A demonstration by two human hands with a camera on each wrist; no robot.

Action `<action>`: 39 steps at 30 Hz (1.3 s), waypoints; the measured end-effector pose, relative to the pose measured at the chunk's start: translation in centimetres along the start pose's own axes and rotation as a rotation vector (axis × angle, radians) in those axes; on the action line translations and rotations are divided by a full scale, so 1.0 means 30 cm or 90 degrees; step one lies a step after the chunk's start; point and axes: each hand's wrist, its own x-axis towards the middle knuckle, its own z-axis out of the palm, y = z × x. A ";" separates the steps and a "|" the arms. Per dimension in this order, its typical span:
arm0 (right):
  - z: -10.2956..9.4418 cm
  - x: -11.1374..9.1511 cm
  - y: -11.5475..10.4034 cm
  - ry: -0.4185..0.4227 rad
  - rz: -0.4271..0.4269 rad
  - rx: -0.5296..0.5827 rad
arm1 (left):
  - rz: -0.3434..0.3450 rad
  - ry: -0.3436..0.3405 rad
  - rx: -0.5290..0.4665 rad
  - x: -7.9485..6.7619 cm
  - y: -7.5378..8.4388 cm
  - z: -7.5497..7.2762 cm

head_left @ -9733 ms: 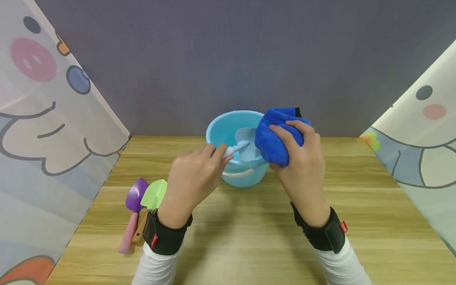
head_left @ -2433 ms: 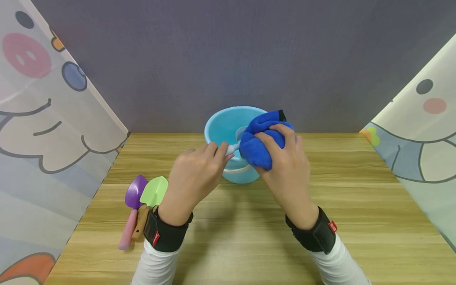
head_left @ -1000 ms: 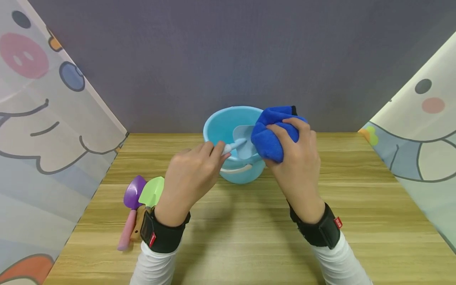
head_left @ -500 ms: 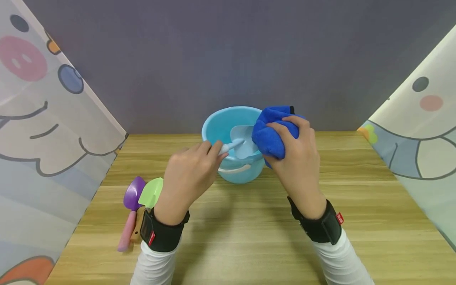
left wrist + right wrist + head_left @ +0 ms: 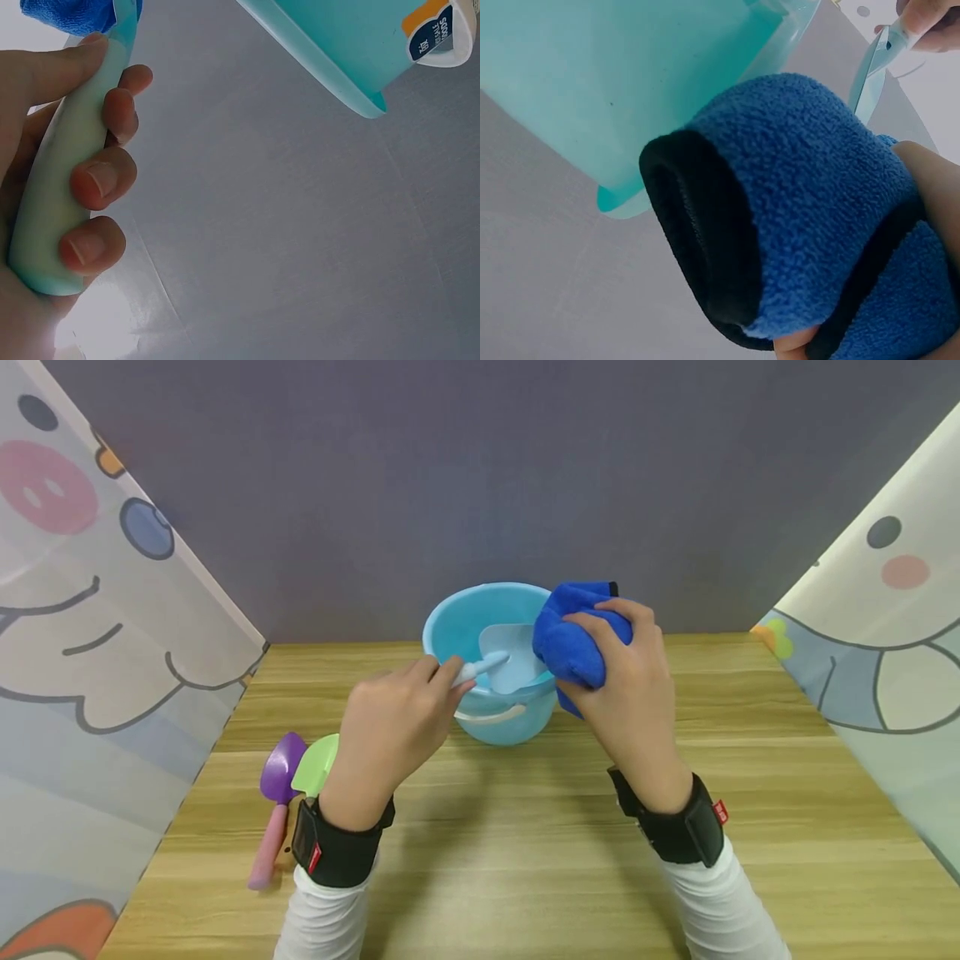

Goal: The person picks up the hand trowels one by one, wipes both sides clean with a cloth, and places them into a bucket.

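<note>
My left hand (image 5: 393, 718) grips the handle of a light-blue toy shovel (image 5: 512, 653), its blade held over the mouth of a light-blue bucket (image 5: 502, 732). The left wrist view shows fingers wrapped round the pale handle (image 5: 64, 180). In my right hand (image 5: 633, 693) is a bunched blue cloth (image 5: 573, 643) with black edging, at the right edge of the blade. From the right wrist, the folded cloth (image 5: 795, 195) fills the middle, with the shovel (image 5: 868, 86) beyond it. Whether cloth and blade touch, I cannot tell.
A purple shovel (image 5: 282, 768) with a pink handle lies at the left of the wooden table (image 5: 510, 860). Beside it is a green shovel (image 5: 313, 766), partly behind my left wrist. A grey wall (image 5: 480, 485) rises behind the bucket.
About two seconds ago the cloth covered most of the blade; it has since shifted right, baring the blade. Over the last second both hands keep their grips and barely move.
</note>
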 end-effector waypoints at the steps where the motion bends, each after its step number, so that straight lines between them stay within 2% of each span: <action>1: 0.000 0.001 0.001 -0.002 0.000 0.001 | 0.000 -0.001 0.000 0.000 -0.001 0.000; 17: -0.009 0.016 0.023 -0.025 0.024 -0.013 | -0.034 -0.005 -0.021 -0.009 -0.029 0.007; 23: -0.026 0.026 0.061 -0.005 0.059 -0.019 | -0.049 0.005 -0.027 -0.013 -0.042 0.001; 29: -0.040 0.026 0.065 0.015 0.069 -0.010 | -0.060 0.003 -0.035 -0.011 -0.044 0.001; 39: -0.045 0.030 0.060 0.018 0.068 -0.007 | -0.100 -0.066 -0.041 -0.003 -0.064 0.032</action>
